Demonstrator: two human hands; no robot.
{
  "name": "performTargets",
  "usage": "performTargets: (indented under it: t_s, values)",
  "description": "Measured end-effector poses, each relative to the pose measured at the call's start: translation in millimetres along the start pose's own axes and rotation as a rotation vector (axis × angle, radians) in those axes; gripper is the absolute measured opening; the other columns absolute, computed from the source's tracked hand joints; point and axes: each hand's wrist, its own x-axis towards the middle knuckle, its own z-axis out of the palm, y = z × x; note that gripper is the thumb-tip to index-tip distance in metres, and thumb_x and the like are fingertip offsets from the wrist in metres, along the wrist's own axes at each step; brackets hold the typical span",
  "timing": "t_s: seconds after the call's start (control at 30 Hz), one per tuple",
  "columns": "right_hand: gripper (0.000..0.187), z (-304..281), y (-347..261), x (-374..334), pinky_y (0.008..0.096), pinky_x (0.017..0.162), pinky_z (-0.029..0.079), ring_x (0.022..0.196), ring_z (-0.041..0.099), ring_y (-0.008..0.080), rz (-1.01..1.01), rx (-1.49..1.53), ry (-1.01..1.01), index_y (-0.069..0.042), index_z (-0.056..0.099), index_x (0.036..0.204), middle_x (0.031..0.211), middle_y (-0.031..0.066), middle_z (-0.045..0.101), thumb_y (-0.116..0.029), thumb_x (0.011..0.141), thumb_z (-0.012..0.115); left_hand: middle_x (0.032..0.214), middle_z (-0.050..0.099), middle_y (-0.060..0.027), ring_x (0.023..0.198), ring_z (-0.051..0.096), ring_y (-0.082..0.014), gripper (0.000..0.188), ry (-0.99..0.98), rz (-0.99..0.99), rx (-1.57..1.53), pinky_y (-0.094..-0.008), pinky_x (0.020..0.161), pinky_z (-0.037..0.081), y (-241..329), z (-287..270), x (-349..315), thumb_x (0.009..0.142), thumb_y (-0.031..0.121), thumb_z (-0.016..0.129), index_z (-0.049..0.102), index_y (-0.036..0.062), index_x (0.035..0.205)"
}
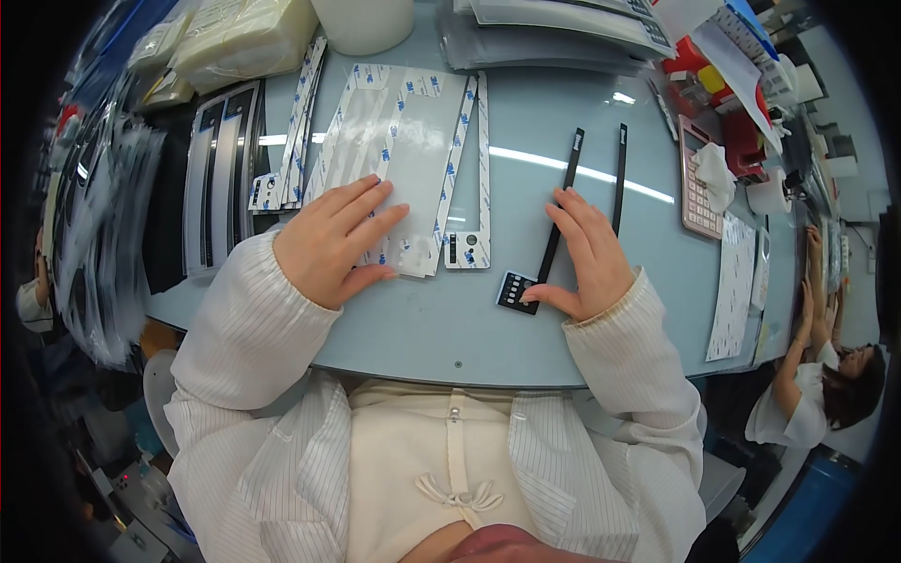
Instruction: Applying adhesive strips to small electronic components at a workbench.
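Observation:
My left hand (340,239), fingers spread, rests on a clear film sheet (405,141) edged with white tape strips that carry blue print. Just right of that sheet lies a narrow L-shaped white adhesive piece (483,169) with a square foot. My right hand (589,253) touches a black L-shaped strip (554,235); its fingers lie along the upper part and the thumb is on the small square panel (517,293) with light markings. Partly behind that hand, a second black strip (620,169) stands on the table to the right.
Adhesive strips (300,131) and dark-framed panels (223,178) lie to the left. Stacked film sheets (554,42) and a white round container (366,23) are at the back. A pink calculator (701,192) with crumpled tissue (715,178) sits right. Another person (807,394) is at far right.

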Motion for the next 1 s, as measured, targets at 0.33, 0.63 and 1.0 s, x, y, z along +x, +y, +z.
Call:
performTargets:
  t_s: [0.33,0.63,1.0]
  values:
    - [0.095,0,-1,21,0.0522,0.110,0.038,0.130,0.051,0.0389,-0.137,0.034,0.093,0.002,0.044,0.140,0.142,0.0213,0.051,-0.046,0.068,0.083,0.116,0.067,-0.0231,0.111,0.065,-0.0365,0.043,0.147,0.165,0.184,-0.0401,0.093,0.055,7,3,-10,0.088,0.017,0.070,0.060,0.0011,0.126]
    - [0.075,-7,1,21,0.0507,0.109,0.039,0.124,0.057,0.0369,-0.162,0.089,0.207,0.004,0.052,0.134,0.132,0.0191,0.061,-0.044,0.081,0.076,0.097,0.071,-0.0137,0.085,0.071,-0.0283,0.044,0.477,-0.043,0.193,-0.0387,0.079,0.058,21,-33,-17,0.074,-0.003,0.068,0.066,-0.0006,0.118]
    - [0.057,-19,-3,23,0.0490,0.106,0.041,0.113,0.065,0.0345,-0.153,0.131,0.321,0.005,0.060,0.123,0.118,0.0193,0.068,-0.042,0.092,0.068,0.146,0.049,-0.0130,0.147,0.024,-0.0411,0.010,0.935,0.445,-0.808,-0.0587,0.116,0.026,-85,-75,-68,0.090,0.033,0.070,0.065,0.0270,0.083]
